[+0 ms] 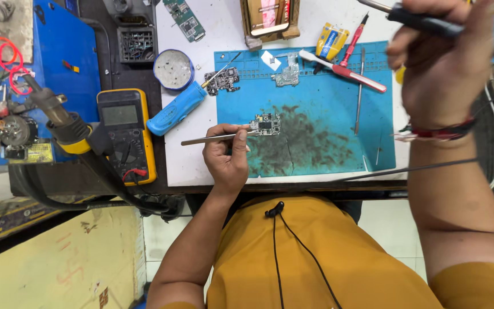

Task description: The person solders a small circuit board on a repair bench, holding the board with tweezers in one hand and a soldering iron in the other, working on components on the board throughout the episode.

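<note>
L hand [226,157] gripping tweezers [212,138] on circuit board [266,124]; R hand [441,63] clutching soldering iron [430,23], tip cut off.

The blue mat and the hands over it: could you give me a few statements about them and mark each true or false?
1. The left hand holds metal tweezers whose tips reach a small circuit board on the blue mat. True.
2. The right hand is empty. False: it grips a dark-handled tool, raised above the mat.
3. A yellow multimeter lies on the blue mat. False: it lies off the mat, to its left in the picture.
4. A red-and-white toothbrush lies on the mat's upper part. True.
5. The mat is spotless. False: a dark smear covers its middle.
</note>
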`<act>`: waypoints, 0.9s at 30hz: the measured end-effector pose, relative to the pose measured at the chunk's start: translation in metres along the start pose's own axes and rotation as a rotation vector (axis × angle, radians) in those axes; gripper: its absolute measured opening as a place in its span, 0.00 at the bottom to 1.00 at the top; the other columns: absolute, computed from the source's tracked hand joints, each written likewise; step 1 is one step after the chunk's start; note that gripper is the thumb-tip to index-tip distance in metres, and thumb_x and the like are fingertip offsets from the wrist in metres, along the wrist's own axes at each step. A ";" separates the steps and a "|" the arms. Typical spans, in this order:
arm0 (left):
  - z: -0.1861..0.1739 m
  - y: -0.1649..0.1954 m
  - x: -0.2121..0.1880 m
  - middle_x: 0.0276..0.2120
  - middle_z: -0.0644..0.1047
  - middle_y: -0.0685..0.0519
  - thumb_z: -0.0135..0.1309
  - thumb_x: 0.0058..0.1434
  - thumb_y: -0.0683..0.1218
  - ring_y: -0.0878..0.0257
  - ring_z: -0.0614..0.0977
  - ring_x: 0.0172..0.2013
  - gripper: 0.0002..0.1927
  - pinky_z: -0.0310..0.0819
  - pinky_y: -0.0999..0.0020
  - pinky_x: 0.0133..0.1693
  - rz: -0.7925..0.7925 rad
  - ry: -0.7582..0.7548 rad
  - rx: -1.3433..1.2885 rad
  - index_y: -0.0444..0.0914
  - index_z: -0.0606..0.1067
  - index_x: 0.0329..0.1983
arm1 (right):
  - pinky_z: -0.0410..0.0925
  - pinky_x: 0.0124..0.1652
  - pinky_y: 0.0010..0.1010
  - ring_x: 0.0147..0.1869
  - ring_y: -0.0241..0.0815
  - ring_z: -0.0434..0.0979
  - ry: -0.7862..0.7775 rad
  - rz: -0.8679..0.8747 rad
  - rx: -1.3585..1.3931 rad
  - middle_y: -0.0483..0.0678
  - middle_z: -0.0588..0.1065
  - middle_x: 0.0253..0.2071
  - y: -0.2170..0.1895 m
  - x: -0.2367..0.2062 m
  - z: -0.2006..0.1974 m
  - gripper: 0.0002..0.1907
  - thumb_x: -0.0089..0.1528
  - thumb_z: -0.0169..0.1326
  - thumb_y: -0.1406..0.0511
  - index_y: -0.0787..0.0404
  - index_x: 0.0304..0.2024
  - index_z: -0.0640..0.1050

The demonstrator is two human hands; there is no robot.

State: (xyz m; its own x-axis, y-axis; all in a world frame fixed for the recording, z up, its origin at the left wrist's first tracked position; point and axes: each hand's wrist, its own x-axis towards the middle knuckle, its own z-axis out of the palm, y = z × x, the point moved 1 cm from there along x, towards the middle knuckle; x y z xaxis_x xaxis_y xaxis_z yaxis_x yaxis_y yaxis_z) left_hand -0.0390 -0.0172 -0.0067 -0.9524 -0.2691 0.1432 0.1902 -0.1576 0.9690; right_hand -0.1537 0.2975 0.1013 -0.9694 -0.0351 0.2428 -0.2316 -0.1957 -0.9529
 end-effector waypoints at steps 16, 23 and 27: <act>-0.001 -0.002 0.017 0.40 0.82 0.48 0.54 0.71 0.41 0.72 0.75 0.28 0.08 0.71 0.78 0.32 -0.183 0.106 -0.075 0.34 0.69 0.48 | 0.68 0.43 0.43 0.44 0.56 0.75 -0.397 -0.262 -1.010 0.54 0.76 0.40 0.037 -0.069 0.130 0.21 0.55 0.66 0.61 0.60 0.48 0.78; 0.004 -0.002 0.036 0.36 0.80 0.51 0.56 0.70 0.41 0.73 0.76 0.29 0.08 0.71 0.79 0.31 -0.158 0.056 0.060 0.34 0.71 0.48 | 0.68 0.43 0.42 0.43 0.54 0.75 -0.451 -0.311 -1.007 0.51 0.76 0.39 0.048 -0.046 0.124 0.16 0.58 0.62 0.68 0.60 0.49 0.79; 0.008 -0.001 0.042 0.35 0.80 0.53 0.57 0.70 0.40 0.74 0.75 0.30 0.08 0.70 0.79 0.32 -0.088 0.026 0.136 0.34 0.72 0.48 | 0.69 0.44 0.42 0.42 0.55 0.76 -0.379 -0.308 -0.925 0.53 0.77 0.42 0.051 -0.052 0.123 0.16 0.62 0.62 0.67 0.64 0.51 0.77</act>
State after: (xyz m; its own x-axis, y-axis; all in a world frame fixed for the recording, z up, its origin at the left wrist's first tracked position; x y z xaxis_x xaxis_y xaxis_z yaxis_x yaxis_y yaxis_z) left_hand -0.0809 -0.0209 0.0003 -0.9570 -0.2851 0.0530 0.0707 -0.0523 0.9961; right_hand -0.1047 0.1687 0.0623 -0.8062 -0.4474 0.3872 -0.5908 0.5726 -0.5684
